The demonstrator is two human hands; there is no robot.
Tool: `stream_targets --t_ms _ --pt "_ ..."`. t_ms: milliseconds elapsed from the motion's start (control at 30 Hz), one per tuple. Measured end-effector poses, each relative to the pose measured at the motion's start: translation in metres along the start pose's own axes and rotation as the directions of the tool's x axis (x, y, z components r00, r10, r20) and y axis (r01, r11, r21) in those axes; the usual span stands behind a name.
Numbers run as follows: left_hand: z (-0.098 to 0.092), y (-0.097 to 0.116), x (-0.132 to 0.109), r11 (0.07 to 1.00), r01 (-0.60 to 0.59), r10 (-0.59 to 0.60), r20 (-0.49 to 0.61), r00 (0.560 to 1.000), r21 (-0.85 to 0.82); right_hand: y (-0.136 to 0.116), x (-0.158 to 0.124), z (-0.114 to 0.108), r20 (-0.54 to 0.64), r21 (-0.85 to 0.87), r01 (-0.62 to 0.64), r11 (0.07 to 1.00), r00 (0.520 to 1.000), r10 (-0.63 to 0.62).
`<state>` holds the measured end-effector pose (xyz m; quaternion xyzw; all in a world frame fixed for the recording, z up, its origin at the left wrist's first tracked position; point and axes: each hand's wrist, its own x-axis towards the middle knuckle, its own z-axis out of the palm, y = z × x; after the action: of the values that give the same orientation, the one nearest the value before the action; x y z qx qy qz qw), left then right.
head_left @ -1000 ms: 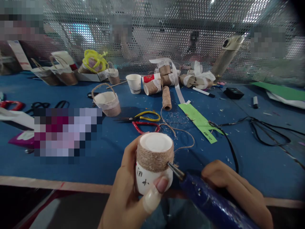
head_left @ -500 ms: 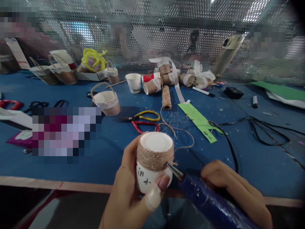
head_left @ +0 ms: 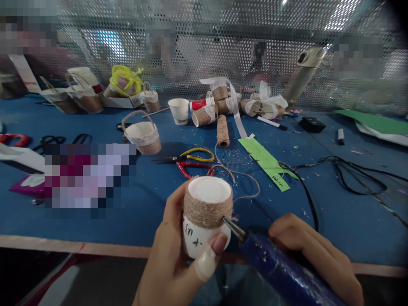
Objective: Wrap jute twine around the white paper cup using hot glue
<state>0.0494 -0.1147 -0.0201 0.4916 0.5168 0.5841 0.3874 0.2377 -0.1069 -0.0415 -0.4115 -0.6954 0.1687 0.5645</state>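
My left hand (head_left: pixel 178 250) is wrapped round a white paper cup (head_left: pixel 208 191) near the table's front edge, its thumb on the cup's lower side. Twine (head_left: pixel 204 210) winds round the cup's upper part, and a strand trails behind it to a twine spool (head_left: pixel 222 131). My right hand (head_left: pixel 315 250) is closed round a blue glue gun (head_left: pixel 280 267); the gun hides part of the fingers. The gun's metal tip meets the twine's lower right edge. Scissors (head_left: pixel 191 158) with one yellow and one red handle lie just behind the cup.
A lace-trimmed basket (head_left: pixel 145 138) stands left of the scissors. Green paper (head_left: pixel 266 163) and a black cable (head_left: pixel 306 195) lie to the right. Several wrapped cups, a white cup (head_left: pixel 178 111) and a metal bottle (head_left: pixel 302 76) stand or lie along the perforated screen (head_left: pixel 197 38).
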Motion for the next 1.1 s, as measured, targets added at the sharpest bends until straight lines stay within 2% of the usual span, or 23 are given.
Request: stream_targets --t_ms 233,400,1100 --pt "0.0002 0.0022 -0.0006 0.999 0.025 -0.024 -0.018 1.000 0.025 0.0011 0.0030 -0.0023 0.029 -0.014 0.029 0.999 0.999 -0.029" --pt "0.0013 0.0036 -0.0006 0.998 0.067 -0.067 -0.016 0.998 -0.020 0.0012 0.0009 -0.0004 0.016 -0.006 0.020 1.000 1.000 -0.020" --pt "-0.0026 -0.0024 -0.0003 0.997 -0.025 0.025 0.006 1.000 0.075 -0.0015 -0.0008 0.0026 -0.007 -0.017 0.002 1.000 1.000 -0.002"
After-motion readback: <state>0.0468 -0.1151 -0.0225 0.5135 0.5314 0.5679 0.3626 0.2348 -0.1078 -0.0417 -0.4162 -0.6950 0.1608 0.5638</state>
